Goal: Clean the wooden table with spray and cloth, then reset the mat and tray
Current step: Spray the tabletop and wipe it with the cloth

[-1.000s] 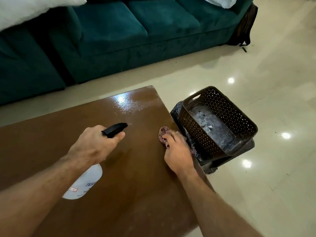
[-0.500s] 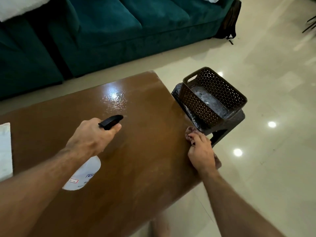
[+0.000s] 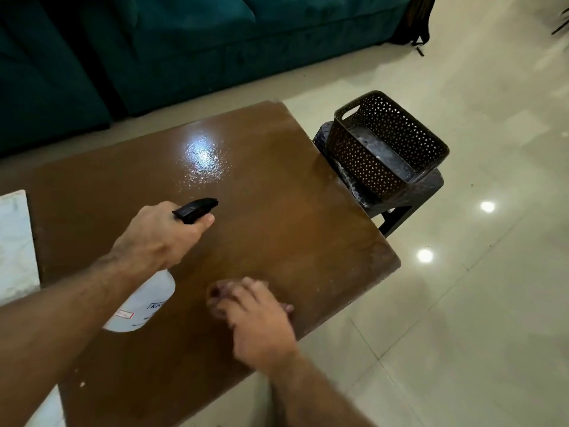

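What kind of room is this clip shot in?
Most likely a home living room: a teal sofa behind a low wooden table, on a glossy tiled floor.

The wooden surface (image 3: 277,229) was brown and glossy, with a wet, shining patch toward its far side. A spray bottle (image 3: 144,303), white-bodied with a black nozzle, was held tilted above the near left part, the nozzle pointing far and right. A dark reddish cloth (image 3: 215,298) lay pressed on the surface near its near edge, mostly covered and blurred. A pale mat (image 3: 15,241) lay at the left edge.
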